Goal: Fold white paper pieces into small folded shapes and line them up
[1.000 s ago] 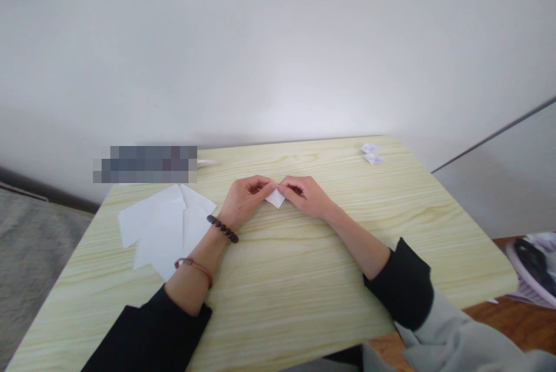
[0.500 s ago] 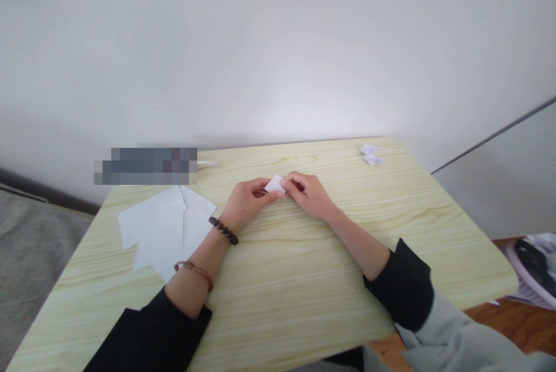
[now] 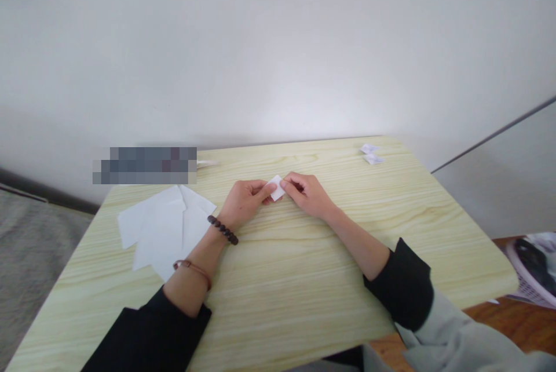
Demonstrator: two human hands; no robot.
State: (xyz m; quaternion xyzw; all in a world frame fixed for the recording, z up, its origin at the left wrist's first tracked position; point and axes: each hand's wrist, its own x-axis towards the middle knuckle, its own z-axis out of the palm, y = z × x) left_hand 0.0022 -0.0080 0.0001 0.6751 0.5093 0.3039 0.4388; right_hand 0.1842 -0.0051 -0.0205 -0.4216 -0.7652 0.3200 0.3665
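Observation:
A small folded piece of white paper (image 3: pixel 277 189), shaped like a diamond, is held above the middle of the table between both hands. My left hand (image 3: pixel 247 200) pinches its left side, thumb on top and fingers underneath. At its right corner my right hand (image 3: pixel 309 193) grips the paper between thumb and index finger, the other fingers curled. Dark beads and a brown cord circle my left wrist. Several loose white sheets (image 3: pixel 160 233) lie overlapping beside my left forearm.
Two small folded white paper pieces (image 3: pixel 372 159) rest near the far right of the pale wood-grain table (image 3: pixel 304 296). A blurred-out dark item (image 3: pixel 147 166) sits at the back left. A white wall (image 3: pixel 278 47) rises behind. A pink basket (image 3: pixel 527 279) stands on the floor at right.
My left thumb has shifted up from the paper's lower edge onto its left face, so more of the lower corner shows. My right hand keeps nearly the same place.

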